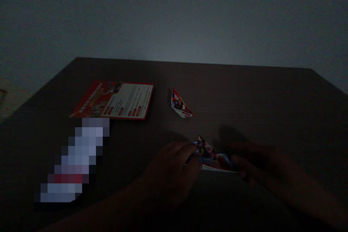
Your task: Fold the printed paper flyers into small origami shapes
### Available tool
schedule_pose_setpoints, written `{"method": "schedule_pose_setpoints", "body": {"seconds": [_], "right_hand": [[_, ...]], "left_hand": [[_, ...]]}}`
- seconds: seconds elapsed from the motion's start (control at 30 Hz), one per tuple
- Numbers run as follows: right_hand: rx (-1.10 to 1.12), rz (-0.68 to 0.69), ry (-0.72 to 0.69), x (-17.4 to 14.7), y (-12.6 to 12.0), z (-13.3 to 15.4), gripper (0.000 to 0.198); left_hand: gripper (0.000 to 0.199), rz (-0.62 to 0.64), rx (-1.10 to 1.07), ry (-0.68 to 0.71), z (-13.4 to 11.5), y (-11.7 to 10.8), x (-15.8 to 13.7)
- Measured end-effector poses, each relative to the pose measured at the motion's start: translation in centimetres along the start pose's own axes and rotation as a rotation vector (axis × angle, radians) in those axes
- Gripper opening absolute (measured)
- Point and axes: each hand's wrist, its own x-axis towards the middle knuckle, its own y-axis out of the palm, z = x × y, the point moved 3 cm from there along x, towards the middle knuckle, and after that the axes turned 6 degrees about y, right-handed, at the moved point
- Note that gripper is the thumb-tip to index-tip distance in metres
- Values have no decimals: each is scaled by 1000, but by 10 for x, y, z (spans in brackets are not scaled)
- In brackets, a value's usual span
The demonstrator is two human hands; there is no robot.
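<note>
Between my two hands is a folded piece of printed paper [213, 160], glossy with a colour picture, a pointed top and a white lower edge. Its left side lies under the bent fingers of my left hand [175, 166], which press and hold it near the tabletop. At the right corner, my right hand [252, 163] pinches the paper between thumb and fingers. Farther back lies a smaller folded paper triangle [181, 103], red and white, touched by neither hand. Dim light leaves the fingertips hard to make out.
A red and white printed stack of leaflets or a booklet [127, 99] lies at the back left of the dark wooden table [244, 94]. In front of it is a long pixelated pale object [78, 163]. A grey wall [174, 14] stands behind the table.
</note>
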Motion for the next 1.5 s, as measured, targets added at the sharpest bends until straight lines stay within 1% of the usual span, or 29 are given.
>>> {"method": "schedule_pose_setpoints", "body": {"seconds": [0.1, 0.17, 0.23, 0.33, 0.4, 0.5, 0.63, 0.7, 0.8, 0.97, 1.1, 1.27, 1.37, 1.5], "right_hand": [[181, 69, 117, 0, 5, -4, 54], [294, 72, 140, 2, 8, -4, 56], [345, 35, 120, 4, 10, -2, 52], [345, -71, 76, 8, 12, 0, 47], [296, -155, 31, 9, 12, 0, 43], [133, -252, -66, 9, 13, -3, 37], [-108, -344, -248, 5, 15, -1, 30], [-201, -390, -346, 2, 17, 4, 28], [-302, -388, -443, -3, 20, 11, 27], [-428, -334, -513, -9, 24, 14, 27], [-461, -292, -569, -13, 27, 10, 29], [-514, -297, -619, -22, 31, 4, 31], [-557, -330, -651, -30, 33, 2, 37], [-592, -382, -672, -38, 34, -2, 42]], "left_hand": [[15, -69, 6, 31, 1, 0, -2], [16, -72, 1, 51, 0, 0, -3], [16, -39, -7, 76, -1, 0, -3], [15, 6, -8, 122, -5, 1, -1], [16, 26, 0, 130, -7, 1, 0], [23, 73, 14, 121, -9, 2, 2], [39, 120, 36, 143, -12, 3, 2], [43, 134, 47, 155, -14, 5, 0], [42, 137, 75, 168, -16, 10, -3], [42, 129, 121, 179, -20, 16, -5], [41, 113, 145, 193, -23, 15, -2], [41, 120, 180, 199, -26, 13, 2], [40, 132, 192, 175, -28, 14, 6], [46, 164, 171, 137, -31, 15, 12]]}}
